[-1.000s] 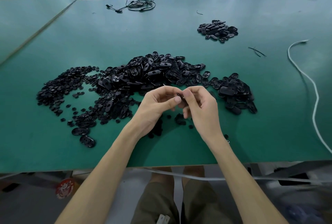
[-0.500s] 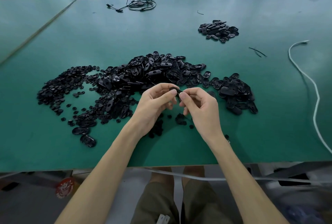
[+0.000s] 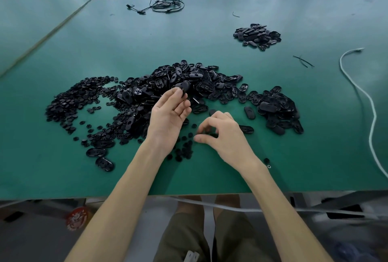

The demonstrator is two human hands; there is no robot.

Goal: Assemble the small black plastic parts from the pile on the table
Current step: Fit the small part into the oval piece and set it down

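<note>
While your left hand (image 3: pixel 169 115) is pinching an oval part (image 3: pixel 185 88) between thumb and fingertips, your right hand (image 3: pixel 223 133) is hanging, fingers curled, just over loose discs (image 3: pixel 185 150); blur is hiding any grip.

Bare forearms (image 3: pixel 117 198), olive-brown shorts (image 3: pixel 241 238)

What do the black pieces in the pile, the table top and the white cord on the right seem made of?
Black pieces: likely moulded plastic, semi-gloss; soft highlights on rounded shells.
Table top: green, matte, probably a mat or laminate over board; only a broad dull sheen.
White cord: looks like plastic or rubber sheathing, smooth; it lies in loose curves.
</note>
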